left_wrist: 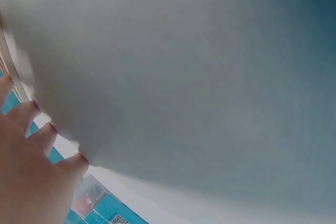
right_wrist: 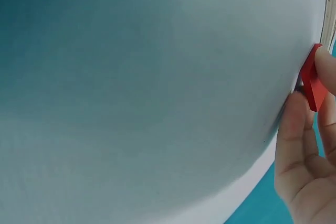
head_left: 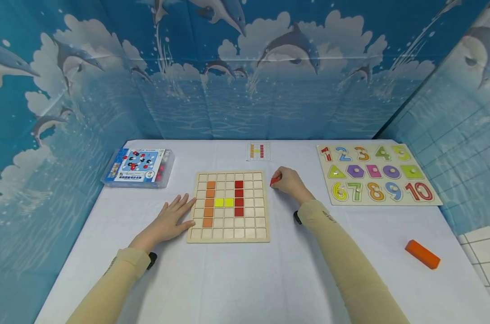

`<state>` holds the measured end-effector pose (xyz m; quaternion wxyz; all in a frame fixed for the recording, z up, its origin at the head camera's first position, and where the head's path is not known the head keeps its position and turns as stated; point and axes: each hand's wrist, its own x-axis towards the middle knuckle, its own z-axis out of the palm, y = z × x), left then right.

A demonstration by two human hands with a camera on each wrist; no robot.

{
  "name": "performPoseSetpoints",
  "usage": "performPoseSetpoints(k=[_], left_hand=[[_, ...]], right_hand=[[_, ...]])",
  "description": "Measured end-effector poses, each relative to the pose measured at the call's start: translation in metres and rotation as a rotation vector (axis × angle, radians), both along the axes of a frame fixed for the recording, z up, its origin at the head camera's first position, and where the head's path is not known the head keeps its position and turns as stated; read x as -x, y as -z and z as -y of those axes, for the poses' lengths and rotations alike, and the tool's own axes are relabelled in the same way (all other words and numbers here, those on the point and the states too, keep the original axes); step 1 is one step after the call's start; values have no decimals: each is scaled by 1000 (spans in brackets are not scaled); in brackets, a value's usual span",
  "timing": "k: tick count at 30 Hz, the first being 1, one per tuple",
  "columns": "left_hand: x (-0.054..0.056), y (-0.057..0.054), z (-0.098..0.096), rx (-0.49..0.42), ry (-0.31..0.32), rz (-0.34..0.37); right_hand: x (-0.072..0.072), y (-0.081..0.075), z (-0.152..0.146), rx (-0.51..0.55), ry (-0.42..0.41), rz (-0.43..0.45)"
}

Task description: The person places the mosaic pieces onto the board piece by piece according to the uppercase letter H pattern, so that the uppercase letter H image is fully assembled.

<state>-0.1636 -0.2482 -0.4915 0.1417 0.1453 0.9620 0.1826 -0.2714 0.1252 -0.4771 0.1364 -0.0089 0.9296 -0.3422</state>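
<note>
A square wooden grid board [head_left: 249, 233] lies in the middle of the white-covered table. Several orange tiles [head_left: 209, 202] form a column on its left side, two yellow tiles [head_left: 224, 202] sit side by side in the middle, and several dark red tiles [head_left: 238, 198] form another column. My left hand [head_left: 169, 223] rests with spread fingers against the board's left edge. Just right of the board, my right hand [head_left: 290, 183] pinches a red square tile [right_wrist: 313, 80] between thumb and fingers. Behind the board lies a small pattern card [head_left: 259, 152] showing a similar coloured arrangement.
At the back left is a clear plastic box [head_left: 137, 165] with a molecule picture on its label. A puzzle board [head_left: 378, 175] of numbers and shapes lies at the right. Nearer the right edge lies an orange block [head_left: 422, 254]. A dolphin-print curtain [head_left: 245, 103] hangs behind the table.
</note>
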Motion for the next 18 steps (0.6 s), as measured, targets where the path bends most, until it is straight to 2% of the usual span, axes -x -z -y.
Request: performPoseSetpoints(k=[11,18], left_hand=[[0,0,0,9,0,5],[0,-2,0,-2,-1,6]], right_hand=[[-11,-8,-8,94,83,77],[-25,-15,-3,173,52,69]])
